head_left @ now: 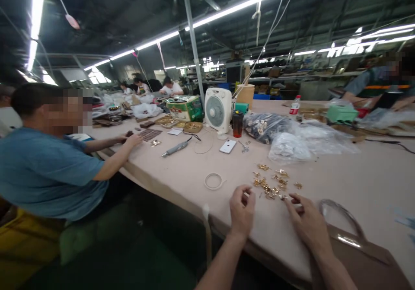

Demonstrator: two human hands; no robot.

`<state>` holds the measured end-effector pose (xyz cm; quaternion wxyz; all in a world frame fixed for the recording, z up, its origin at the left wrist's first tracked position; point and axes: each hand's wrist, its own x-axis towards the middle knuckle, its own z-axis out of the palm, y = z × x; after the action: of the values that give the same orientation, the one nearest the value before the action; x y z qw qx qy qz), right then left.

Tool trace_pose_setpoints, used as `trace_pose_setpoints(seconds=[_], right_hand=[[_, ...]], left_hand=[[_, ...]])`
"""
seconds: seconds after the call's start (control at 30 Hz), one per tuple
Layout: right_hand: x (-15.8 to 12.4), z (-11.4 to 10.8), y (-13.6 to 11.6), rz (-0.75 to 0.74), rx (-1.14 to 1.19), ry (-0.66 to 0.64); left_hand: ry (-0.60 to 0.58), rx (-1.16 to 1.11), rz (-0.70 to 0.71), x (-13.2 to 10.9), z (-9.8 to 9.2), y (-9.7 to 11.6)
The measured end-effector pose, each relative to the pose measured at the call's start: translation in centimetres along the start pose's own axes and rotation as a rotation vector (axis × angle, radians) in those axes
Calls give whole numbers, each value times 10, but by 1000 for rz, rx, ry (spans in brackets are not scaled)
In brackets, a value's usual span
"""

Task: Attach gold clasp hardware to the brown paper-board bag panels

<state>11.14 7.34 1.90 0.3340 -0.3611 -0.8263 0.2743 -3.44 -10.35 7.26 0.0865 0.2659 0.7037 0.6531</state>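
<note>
Head view shows the person's two bare hands over the near edge of a pale, cloth-like counter, on either side of a loose scatter of small gold-coloured metal pieces. The left hand is left of the scatter, its fingers curled in toward the thumb; whether something small is pinched between them I cannot tell. The right hand has its fingers bent and slightly parted, with the tips right at the near edge of the scatter, by one of the pieces; whether it grips that piece I cannot tell. Most of the pieces lie heaped close together, with one small cluster off to the right.

Beside the right forearm is a glossy brown handbag with its handle standing up. A pale ring-shaped roll lies flat to the left of the left hand. Farther back stand a white fan and a dark tumbler with reddish liquid low in it, and near them lies a phone. Clear plastic bags rest to the right of these. At the left, a co-worker in a blue shirt has both hands near dark brown strips on the counter, and a grey corded tool lies nearby.
</note>
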Motion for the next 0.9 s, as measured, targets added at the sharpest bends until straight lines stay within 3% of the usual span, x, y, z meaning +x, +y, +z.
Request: trace_pose_setpoints(seconds=[0.07,0.13,0.2,0.27,0.43,0.67,0.9], right_hand=[[-2,0,-3,-23,15,-13],[-3,0,-6,-53,31,-39],[-5,2,-8,-78,40,-61],[-5,4,-9,-93,42,-77],[-7,5,-19,-151,135,-145],[-12,18,-58,-171,311,-353],[-11,36,-68,-178,206,-365]], left_hand=[[64,276,110,32,-40,-5],[55,584,214,56,-75,-13],[-16,794,200,71,-100,-24],[-123,858,181,76,-111,-35],[-310,755,274,59,-97,-48],[-569,543,377,32,-60,-40],[-554,512,384,28,-53,-37]])
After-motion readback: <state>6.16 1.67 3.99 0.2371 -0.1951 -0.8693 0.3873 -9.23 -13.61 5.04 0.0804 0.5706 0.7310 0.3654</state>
